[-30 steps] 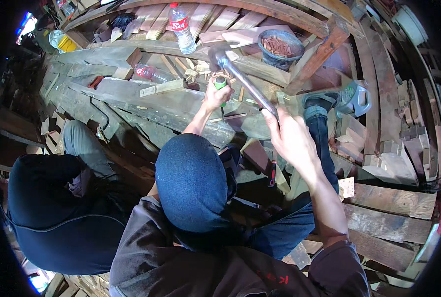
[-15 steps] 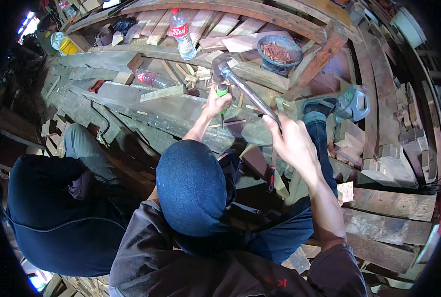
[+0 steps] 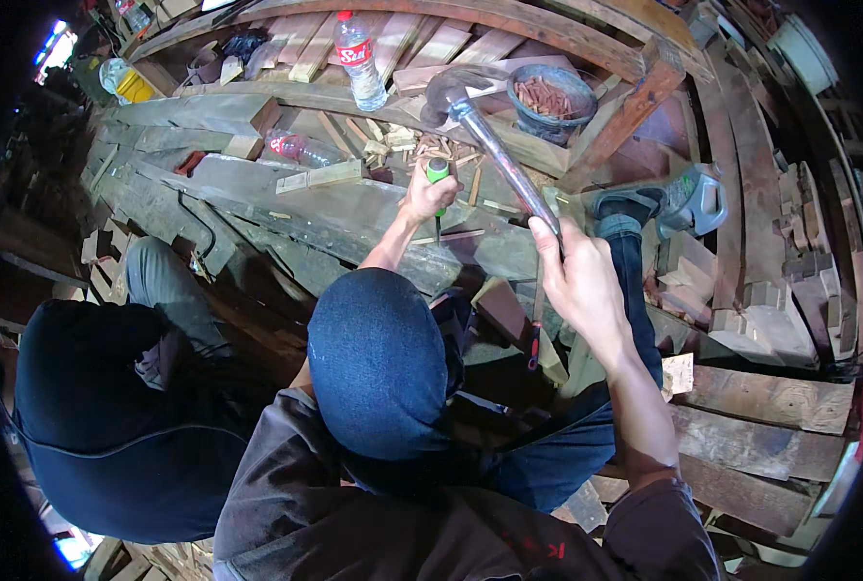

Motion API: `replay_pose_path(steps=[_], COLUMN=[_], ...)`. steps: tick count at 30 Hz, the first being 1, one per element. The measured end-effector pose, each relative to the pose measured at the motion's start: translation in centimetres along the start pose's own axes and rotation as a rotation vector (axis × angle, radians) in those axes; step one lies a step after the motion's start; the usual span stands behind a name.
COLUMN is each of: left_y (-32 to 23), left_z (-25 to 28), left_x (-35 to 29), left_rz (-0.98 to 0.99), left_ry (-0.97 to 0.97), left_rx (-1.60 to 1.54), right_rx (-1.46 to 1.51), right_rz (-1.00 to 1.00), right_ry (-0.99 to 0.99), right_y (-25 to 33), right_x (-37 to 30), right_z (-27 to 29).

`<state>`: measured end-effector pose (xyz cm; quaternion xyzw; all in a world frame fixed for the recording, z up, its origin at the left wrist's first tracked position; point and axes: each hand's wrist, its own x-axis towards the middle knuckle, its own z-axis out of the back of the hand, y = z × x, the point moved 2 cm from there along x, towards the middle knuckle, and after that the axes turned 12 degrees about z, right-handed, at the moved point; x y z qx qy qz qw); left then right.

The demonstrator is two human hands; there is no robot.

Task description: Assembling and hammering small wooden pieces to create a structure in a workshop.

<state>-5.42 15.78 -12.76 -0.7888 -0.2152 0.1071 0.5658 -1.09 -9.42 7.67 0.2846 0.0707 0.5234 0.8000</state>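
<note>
My left hand (image 3: 429,196) is closed around the green handle of a chisel (image 3: 438,169), held upright with its narrow metal shaft pointing down at a grey wooden beam (image 3: 354,218). My fingers partly hide the handle, and where the tip meets the wood is hard to make out. In my right hand (image 3: 581,281) is a metal-shafted hammer (image 3: 499,155), gripped near its lower end. The hammer's head, smeared by motion, is above and beyond the chisel's top, apart from it.
Wood chips (image 3: 436,147) lie beyond my left hand. Two plastic bottles, one standing (image 3: 359,63) and one lying (image 3: 301,148), are farther back near a bucket of brown pieces (image 3: 552,102). A red-handled tool (image 3: 535,349) is below my right hand. Another person (image 3: 121,416) sits at left.
The hammer has swung up and away from the chisel's top, its head now farther off. My right hand has shifted slightly right; my left hand keeps its hold on the chisel.
</note>
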Motion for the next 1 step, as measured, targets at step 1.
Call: replay_pose_path(steps=[1], left_y=[0.29], left_z=[-0.11], left_x=[0.25], left_rz=[0.001], left_ry=[-0.011], left_rx=[-0.013], right_rx=[-0.008], right_rz=[0.023], right_ry=[-0.057], right_y=[-0.41], right_x=[-0.12], right_z=[-0.38])
